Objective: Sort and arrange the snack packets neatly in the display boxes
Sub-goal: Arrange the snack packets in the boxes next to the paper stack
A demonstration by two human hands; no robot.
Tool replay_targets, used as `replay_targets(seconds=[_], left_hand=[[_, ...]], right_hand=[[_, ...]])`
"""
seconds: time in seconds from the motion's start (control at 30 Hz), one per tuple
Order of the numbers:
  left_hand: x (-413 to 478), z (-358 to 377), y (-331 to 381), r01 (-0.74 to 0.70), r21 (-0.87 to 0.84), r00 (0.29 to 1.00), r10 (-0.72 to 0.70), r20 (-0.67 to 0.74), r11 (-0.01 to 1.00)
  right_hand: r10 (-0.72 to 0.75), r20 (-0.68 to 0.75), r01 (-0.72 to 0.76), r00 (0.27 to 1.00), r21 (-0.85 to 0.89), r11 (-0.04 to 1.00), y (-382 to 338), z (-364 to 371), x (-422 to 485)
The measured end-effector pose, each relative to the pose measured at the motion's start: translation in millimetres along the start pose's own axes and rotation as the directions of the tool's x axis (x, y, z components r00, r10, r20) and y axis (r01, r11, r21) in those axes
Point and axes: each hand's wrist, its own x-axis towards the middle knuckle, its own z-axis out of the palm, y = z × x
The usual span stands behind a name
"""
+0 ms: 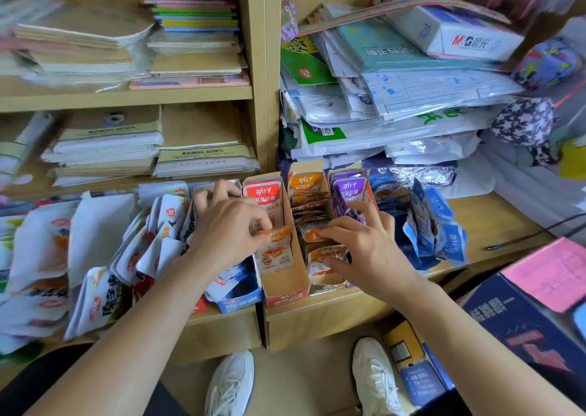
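Observation:
Three narrow cardboard display boxes stand side by side on the shelf: one with red packets (264, 195), one with orange packets (306, 184), one with purple packets (348, 190). My left hand (226, 225) pinches an orange snack packet (275, 247) over the red box (285, 288). My right hand (364, 244) rests over the orange box, its fingers curled on the orange packets (323, 253) lying there. Loose blue packets (431, 225) pile up to the right.
White snack packets (101, 250) crowd the shelf to the left. Stacks of notebooks (193, 34) and plastic-wrapped paper (412, 98) fill the shelves above. A dark blue carton with a pink sheet (545, 273) stands at the right; my white shoes (231, 384) are on the floor below.

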Motion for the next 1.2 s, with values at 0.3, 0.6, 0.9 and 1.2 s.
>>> replay_targets(seconds=[0.3,0.6,0.9,1.2], left_hand=[[-18.7,-13.7,-2.7,-0.187,-0.179,0.969,0.152,-0.195,0.966],[-8.1,-16.8,-6.8,0.022,-0.679,0.851,-0.371,-0.373,0.734],[6.8,-19.5,13.4,0.064,-0.885,0.727,-0.629,-0.275,0.461],[18.9,10.7,41.3,-0.293,-0.558,0.806,-0.113,-0.58,0.777]], right_hand=[[0.02,0.023,-0.02,1.0,0.002,1.0,-1.7,-4.5,-2.0],[0.038,0.031,-0.038,0.999,0.02,0.999,-3.9,-5.5,-2.2],[0.019,0.031,-0.021,0.999,0.049,0.999,-3.8,-5.5,-4.1],[0.004,0.039,-0.007,0.999,0.061,0.998,-3.4,-6.9,-10.7]])
